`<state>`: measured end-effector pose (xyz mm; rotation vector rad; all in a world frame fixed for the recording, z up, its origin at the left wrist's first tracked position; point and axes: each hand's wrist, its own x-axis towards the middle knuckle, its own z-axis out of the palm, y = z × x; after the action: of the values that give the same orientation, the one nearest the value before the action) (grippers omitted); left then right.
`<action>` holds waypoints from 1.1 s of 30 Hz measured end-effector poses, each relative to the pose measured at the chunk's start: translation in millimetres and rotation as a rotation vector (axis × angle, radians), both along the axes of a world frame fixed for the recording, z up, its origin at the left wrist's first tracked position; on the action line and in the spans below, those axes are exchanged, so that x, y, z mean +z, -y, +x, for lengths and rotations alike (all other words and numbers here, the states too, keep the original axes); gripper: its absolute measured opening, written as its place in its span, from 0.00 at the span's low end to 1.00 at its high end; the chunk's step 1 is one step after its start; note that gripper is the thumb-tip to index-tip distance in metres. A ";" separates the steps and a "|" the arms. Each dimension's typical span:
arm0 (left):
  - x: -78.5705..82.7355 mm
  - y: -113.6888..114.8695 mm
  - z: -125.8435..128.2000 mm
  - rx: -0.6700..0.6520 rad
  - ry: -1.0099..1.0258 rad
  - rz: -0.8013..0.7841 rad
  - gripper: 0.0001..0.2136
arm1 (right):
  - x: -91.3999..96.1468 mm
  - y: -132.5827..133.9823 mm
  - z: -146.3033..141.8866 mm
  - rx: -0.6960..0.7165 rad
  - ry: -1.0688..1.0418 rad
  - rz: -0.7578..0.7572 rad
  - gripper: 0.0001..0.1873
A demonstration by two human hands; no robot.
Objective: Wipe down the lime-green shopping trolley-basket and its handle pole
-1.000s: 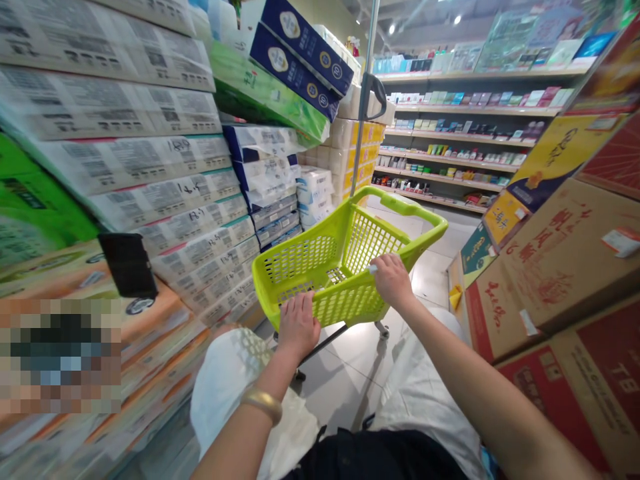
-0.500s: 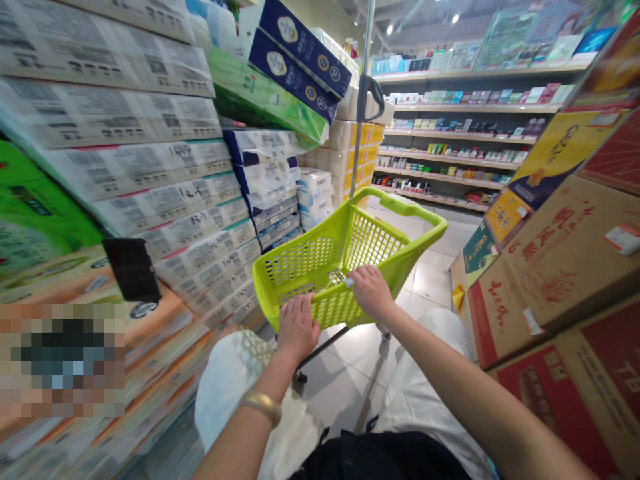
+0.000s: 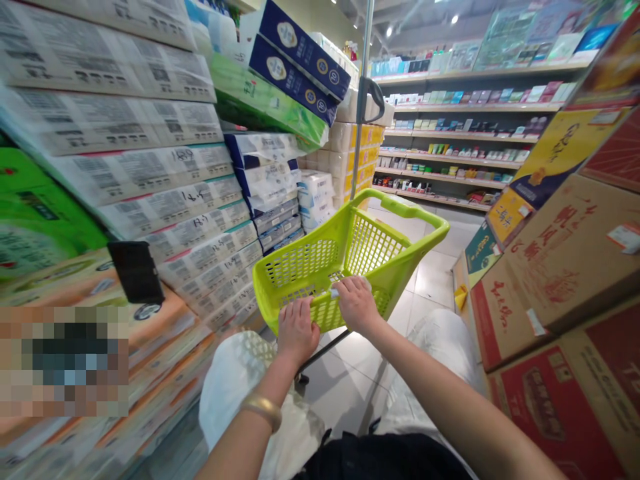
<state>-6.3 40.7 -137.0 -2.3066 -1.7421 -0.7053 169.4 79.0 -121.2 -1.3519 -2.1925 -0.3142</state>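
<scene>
A lime-green wheeled shopping basket [image 3: 380,257] stands on the tiled floor just in front of me, with nothing visible inside. My left hand [image 3: 296,330] is closed over the near rim at the left. My right hand [image 3: 353,303] grips the same near rim close beside it, with a small white thing at its fingertips that I cannot make out. A gold bangle [image 3: 261,408] sits on my left wrist. The basket's tall pull handle [image 3: 367,87] rises behind it.
Stacked packs of tissue paper [image 3: 150,167] wall the left side of the aisle. Red and brown cartons [image 3: 560,280] line the right. Shelves of small goods [image 3: 450,133] cross the far end. A strip of tiled floor [image 3: 435,273] runs ahead between them.
My right hand has slid left along the near rim, ending close to my left hand. The left hand has stayed on the rim.
</scene>
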 end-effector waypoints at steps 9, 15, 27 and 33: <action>-2.4 2.5 -2.0 0.024 0.023 0.015 0.23 | 22.5 -15.2 65.7 -0.196 -0.002 0.027 0.11; -6.0 4.6 4.3 0.035 0.031 0.029 0.23 | -0.5 3.6 -1.2 -0.087 -0.052 -0.005 0.12; -2.6 7.9 0.1 0.001 0.051 -0.007 0.23 | 24.5 -15.4 73.5 -0.169 0.026 0.037 0.10; 0.3 8.8 13.9 0.036 0.062 -0.008 0.23 | 10.3 -6.4 24.4 -0.222 -0.104 -0.027 0.11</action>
<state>7.6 31.9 -136.7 -2.2756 -1.8119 -0.7726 193.8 85.4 -110.9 -1.5937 -1.9722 -0.2903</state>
